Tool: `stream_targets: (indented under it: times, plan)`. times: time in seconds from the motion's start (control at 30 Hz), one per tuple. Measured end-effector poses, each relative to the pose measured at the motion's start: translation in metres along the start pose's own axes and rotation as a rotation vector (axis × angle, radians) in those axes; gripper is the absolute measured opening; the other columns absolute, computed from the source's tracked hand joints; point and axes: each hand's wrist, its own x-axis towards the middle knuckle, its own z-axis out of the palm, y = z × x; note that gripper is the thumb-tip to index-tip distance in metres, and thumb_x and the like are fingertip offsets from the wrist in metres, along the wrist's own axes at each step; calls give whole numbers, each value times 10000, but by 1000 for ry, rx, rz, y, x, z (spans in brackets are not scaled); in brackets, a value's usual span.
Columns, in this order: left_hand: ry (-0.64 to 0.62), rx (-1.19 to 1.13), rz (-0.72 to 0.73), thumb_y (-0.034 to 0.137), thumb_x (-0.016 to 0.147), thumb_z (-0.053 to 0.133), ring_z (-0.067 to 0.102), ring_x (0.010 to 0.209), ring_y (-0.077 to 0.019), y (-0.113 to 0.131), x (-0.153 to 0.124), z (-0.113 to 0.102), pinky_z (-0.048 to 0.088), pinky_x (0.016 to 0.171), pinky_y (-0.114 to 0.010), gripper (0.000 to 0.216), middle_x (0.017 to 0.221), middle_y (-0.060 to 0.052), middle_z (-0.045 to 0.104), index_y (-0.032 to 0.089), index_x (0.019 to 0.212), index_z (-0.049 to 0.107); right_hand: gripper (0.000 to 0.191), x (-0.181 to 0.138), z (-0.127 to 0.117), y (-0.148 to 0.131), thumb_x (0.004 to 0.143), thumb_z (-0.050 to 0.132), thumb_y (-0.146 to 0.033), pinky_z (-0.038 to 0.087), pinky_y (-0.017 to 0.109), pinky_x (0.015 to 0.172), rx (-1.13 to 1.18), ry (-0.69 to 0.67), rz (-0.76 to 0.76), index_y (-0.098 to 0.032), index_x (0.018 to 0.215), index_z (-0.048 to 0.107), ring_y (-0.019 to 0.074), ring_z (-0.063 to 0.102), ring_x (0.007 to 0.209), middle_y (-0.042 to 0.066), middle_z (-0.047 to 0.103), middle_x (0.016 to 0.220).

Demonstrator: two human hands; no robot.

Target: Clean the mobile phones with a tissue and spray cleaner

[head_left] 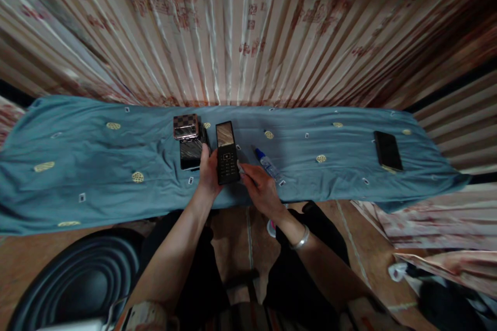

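Observation:
My left hand (210, 175) is wrapped round the side of an open black flip phone (226, 166), whose keypad and screen face up. At the phone's right edge, the fingers of my right hand (259, 185) are drawn together round a small pale thing (241, 169), too blurred to name. Just beyond that hand a clear bottle with a blue top (264, 159) lies on the cloth. Left of the phone, a dark glossy flat device (190, 154) rests close to my left thumb, with a small brown checkered case or phone (186, 126) at its far end.
A blue-green cloth with yellow pineapple prints (97, 165) covers the long narrow table. Near its right end lies a black phone (388, 150). Pleated patterned curtains (233, 36) hang behind. On the floor at left is a round black ringed object (83, 284); a dark bag-like heap (446, 302) lies at right.

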Motion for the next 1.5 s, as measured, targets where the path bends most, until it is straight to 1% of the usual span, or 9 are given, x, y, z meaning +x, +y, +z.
stream_targets:
  times: [0.17, 0.33, 0.47, 0.67, 0.83, 0.9, 1.13, 1.37, 1.5]
  plan:
    - [-53, 29, -3, 687, 977, 332, 732, 814, -237, -7, -3, 2, 588, 708, -331, 652, 848, -83, 744, 160, 1097, 697, 353, 7, -3, 8, 1037, 482, -268, 582, 396, 982, -62, 4, 19, -235, 1333, 672, 224, 717, 1097, 89, 766, 1197]
    - [-90, 61, -17, 655, 979, 388, 726, 825, -226, -14, -6, 2, 575, 740, -319, 598, 865, -80, 742, 151, 1040, 706, 319, 14, -5, 17, 1015, 520, -259, 575, 374, 1000, -55, 79, 68, -220, 1266, 715, 216, 721, 1125, 87, 774, 1193]
    - [-93, 54, -20, 631, 992, 379, 731, 870, -235, -14, -7, 2, 575, 772, -331, 590, 912, -93, 752, 143, 1062, 704, 309, 17, -3, 21, 1014, 519, -271, 580, 365, 988, -49, 97, 69, -211, 1235, 727, 218, 728, 1116, 87, 781, 1171]
    - [-55, 35, 8, 616, 1017, 293, 738, 867, -231, -7, -5, 1, 581, 745, -317, 618, 860, -82, 747, 154, 1004, 704, 321, 13, 1, 14, 1010, 520, -255, 590, 384, 989, -26, 41, 46, -240, 1267, 710, 204, 725, 1102, 59, 778, 1173]
    - [-49, 21, 24, 630, 1015, 257, 744, 864, -247, 0, -3, 1, 586, 721, -334, 654, 882, -94, 760, 159, 1139, 693, 328, 5, 2, 3, 1008, 534, -259, 594, 381, 986, 15, 13, 36, -238, 1286, 707, 210, 723, 1107, 72, 776, 1181]
    - [-39, 15, 40, 622, 1020, 235, 745, 876, -250, 2, -2, 0, 586, 726, -335, 660, 882, -94, 761, 162, 1146, 692, 333, 2, 2, -1, 1007, 540, -260, 593, 375, 992, 30, 9, 40, -239, 1296, 704, 210, 721, 1122, 78, 770, 1203]
    - [-37, 19, 110, 702, 958, 377, 741, 833, -248, 2, 5, -6, 582, 715, -331, 631, 822, -84, 748, 169, 1040, 704, 346, -8, 0, -11, 1002, 550, -265, 598, 374, 987, 80, -9, 66, -269, 1317, 695, 201, 721, 1119, 58, 768, 1217]
    - [-42, 23, 152, 642, 990, 357, 725, 783, -221, 4, 9, -6, 570, 704, -315, 602, 815, -74, 745, 160, 1015, 716, 338, -14, -2, -14, 1012, 536, -273, 600, 363, 976, 94, -14, 61, -266, 1308, 698, 196, 726, 1102, 54, 774, 1186]
    - [-42, 36, 107, 630, 1005, 302, 733, 831, -239, 2, 6, 1, 575, 731, -334, 621, 833, -86, 744, 163, 1045, 709, 337, -11, -3, -11, 1007, 538, -273, 604, 365, 976, 103, 0, 109, -276, 1301, 703, 195, 728, 1098, 42, 777, 1181]
